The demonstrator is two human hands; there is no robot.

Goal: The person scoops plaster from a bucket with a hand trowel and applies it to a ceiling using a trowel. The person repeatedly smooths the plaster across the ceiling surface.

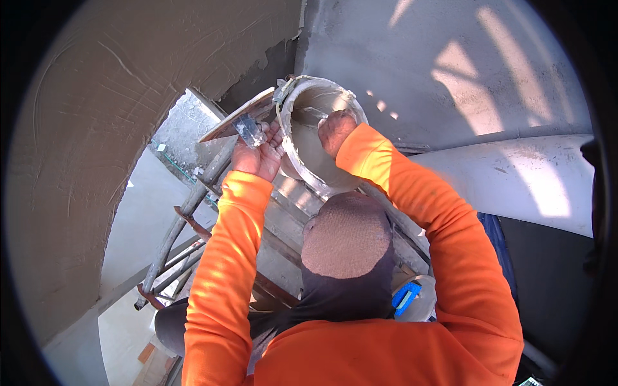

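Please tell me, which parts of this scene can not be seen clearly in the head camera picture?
- What the right hand grips: it is inside the bucket, fingers curled, tool mostly hidden.
- How full the bucket is: the rim and hands block its inside.
- Handle of the flat trowel: the left hand covers it.
- Blue object by the second bucket: half hidden behind the covered head.
- Scaffold planks underfoot: covered by the orange sleeves and body.

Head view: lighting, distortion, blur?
Head view: hard sun puts bright patches on the grey wall; fisheye bends the edges, black vignette at rim; left hand with its trowel and right hand in the bucket look sharp.
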